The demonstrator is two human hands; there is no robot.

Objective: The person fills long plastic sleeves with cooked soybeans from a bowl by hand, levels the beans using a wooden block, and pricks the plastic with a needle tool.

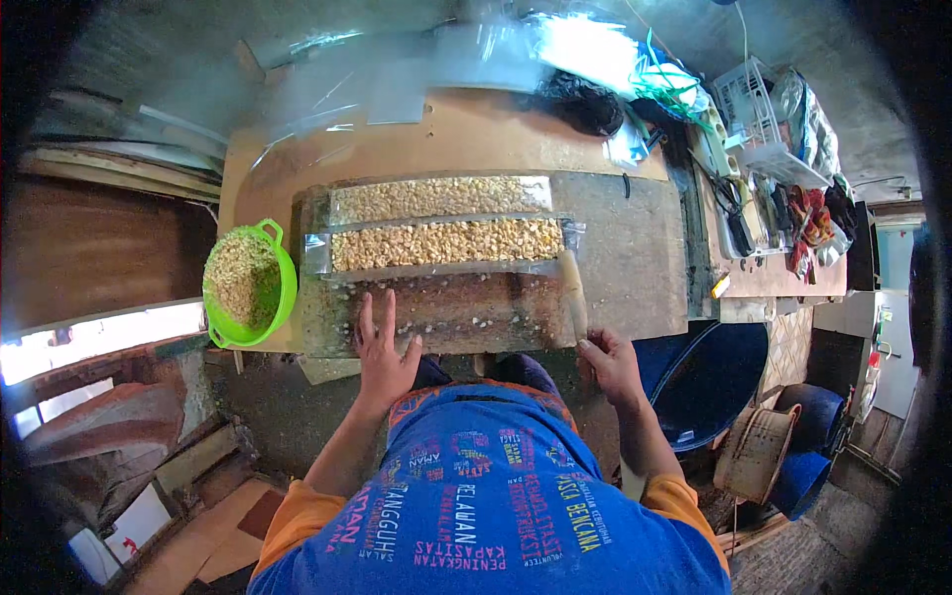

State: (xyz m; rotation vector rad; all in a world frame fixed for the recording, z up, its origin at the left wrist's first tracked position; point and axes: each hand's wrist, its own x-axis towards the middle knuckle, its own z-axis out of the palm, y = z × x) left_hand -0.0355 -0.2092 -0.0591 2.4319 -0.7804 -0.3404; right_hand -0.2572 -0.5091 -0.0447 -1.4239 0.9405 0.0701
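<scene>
Two long, flat clear plastic packs of pale split beans lie side by side on a worn wooden board (632, 260). The farther pack (439, 198) touches or nearly touches the nearer pack (446, 244), whose clear plastic ends stick out left and right. My left hand (387, 353) is at the board's near edge, fingers spread and holding nothing. In my right hand (613, 362) is the near end of a pale flat stick (573, 290). Its far end reaches the nearer pack's lower right corner. Loose beans and bits are scattered on the wet wood between my hands.
A green plastic colander (285, 290) with beans (242, 279) stands at the table's left edge. Clear plastic sheets (398, 93) and a black bag (584, 100) lie at the back. To the right are a white rack (781, 160) with tools and a large blue drum (710, 387).
</scene>
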